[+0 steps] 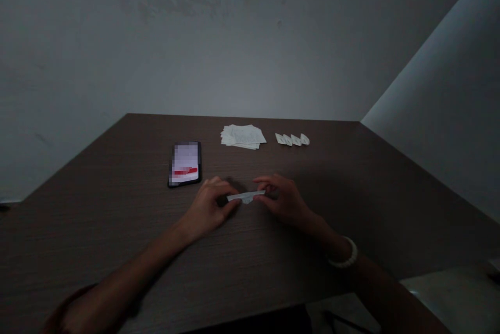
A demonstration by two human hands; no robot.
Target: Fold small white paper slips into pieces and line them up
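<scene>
Between my two hands is a small folded piece of white paper point(247, 197), its long straight edge facing up and a pointed part showing below. My left hand point(213, 201) pinches its left end between thumb and fingers. At the right end, my right hand point(279, 196) grips it the same way, with a pale bracelet on that wrist. Both hands are low over the dark table point(242, 261). Beyond them lies a loose stack of white paper sheets point(242, 136). Several small folded paper pieces point(292, 139) sit in a row right of the stack.
A phone point(185, 163) with a lit, partly blurred screen lies on the table, left of the paper stack and just beyond my left hand. A grey wall point(234, 63) borders the table's far edge. Another wall point(449, 115) runs along the right side.
</scene>
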